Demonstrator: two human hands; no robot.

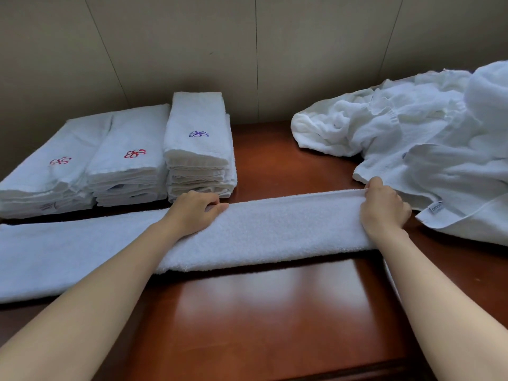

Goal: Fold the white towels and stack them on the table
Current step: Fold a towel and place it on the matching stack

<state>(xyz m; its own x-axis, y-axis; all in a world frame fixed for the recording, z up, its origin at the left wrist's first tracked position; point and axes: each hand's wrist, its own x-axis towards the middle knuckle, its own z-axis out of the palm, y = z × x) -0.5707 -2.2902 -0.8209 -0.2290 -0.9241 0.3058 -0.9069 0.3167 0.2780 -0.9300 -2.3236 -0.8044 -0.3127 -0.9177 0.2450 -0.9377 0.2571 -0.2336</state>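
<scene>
A white towel (pixel 275 232), folded lengthwise into a long narrow strip, lies across the reddish-brown table (pixel 261 312) in front of me, running from 9 o'clock to 3 o'clock. My left hand (pixel 192 210) rests on the strip's far edge near its middle, palm down, the fingers curled over that edge and the thumb lying along it. My right hand (pixel 383 206) is at the strip's right end, at about 2 o'clock, pinching the far corner of the layered edge between thumb and fingertips, with the knuckles raised over the cloth. Both forearms reach in from 6 o'clock, bare to the frame edge. At 10 to 11 o'clock, just beyond the strip, three stacks of folded towels stand side by side and touching: the left stack (pixel 46 171) and the middle stack (pixel 129 160), each topped by a red embroidered motif, and the taller right stack (pixel 198 144), topped by a blue motif. At 1 to 2 o'clock a rumpled heap of unfolded white towels (pixel 412 127) spreads toward the table's right edge; its nearest fold, bearing a small sewn label (pixel 437 208), lies just beside my right hand. A beige panelled wall (pixel 247 50) closes the scene at 12 o'clock.
</scene>
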